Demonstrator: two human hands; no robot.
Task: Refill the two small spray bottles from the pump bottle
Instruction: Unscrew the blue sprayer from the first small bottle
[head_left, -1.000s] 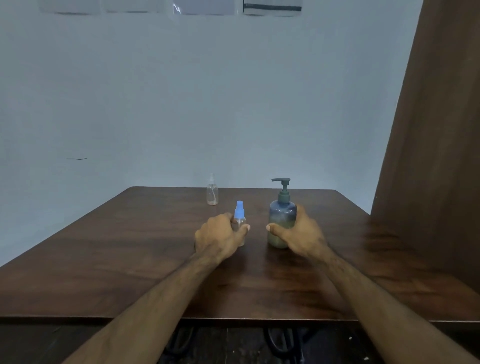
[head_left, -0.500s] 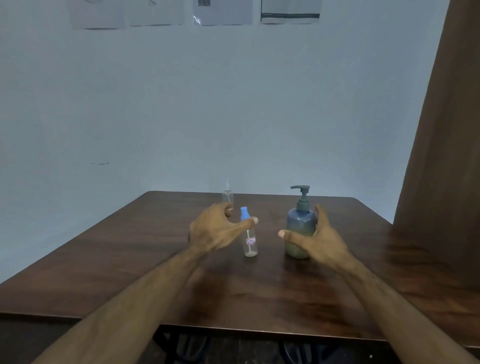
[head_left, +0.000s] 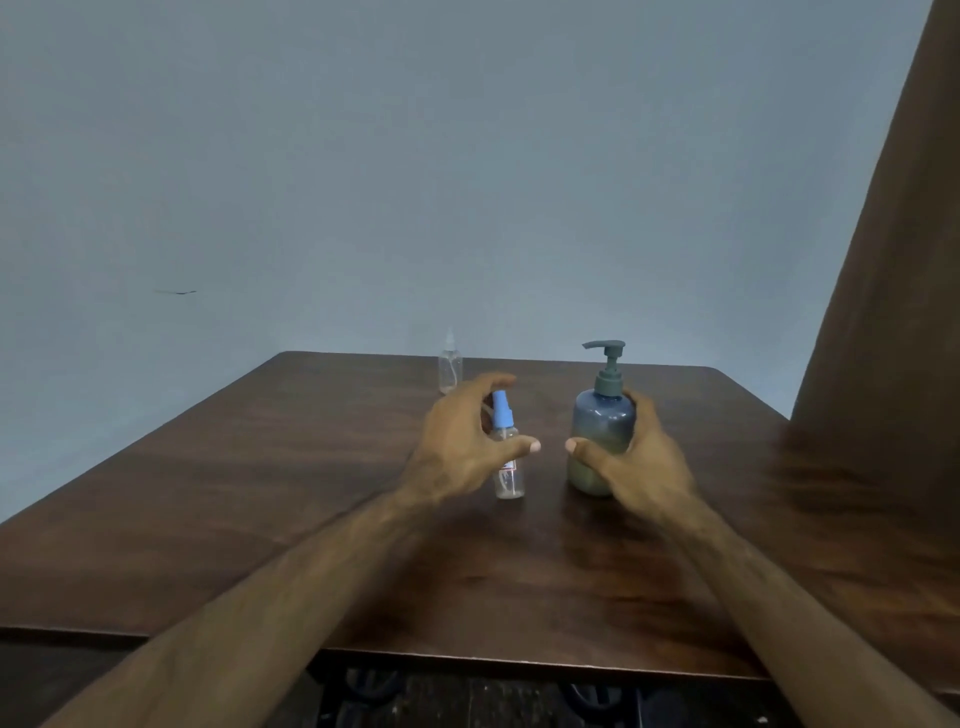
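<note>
A small clear spray bottle with a blue cap stands upright near the middle of the dark wooden table. My left hand curves loosely around it, thumb across its front and fingers arched wide behind the cap, without a firm hold. Just to the right stands the blue-grey pump bottle with its dark pump head. My right hand wraps its right side, thumb on the front and fingers behind. A second clear spray bottle stands alone near the table's far edge.
A brown curtain or panel rises along the right side, next to the table's right edge. A plain pale wall is behind the table. Dark objects lie on the floor under the near edge.
My left hand released its grip on the blue-capped bottle and now arches loosely around it. My right hand eased off the pump bottle, then wrapped it again. The view shifted.
</note>
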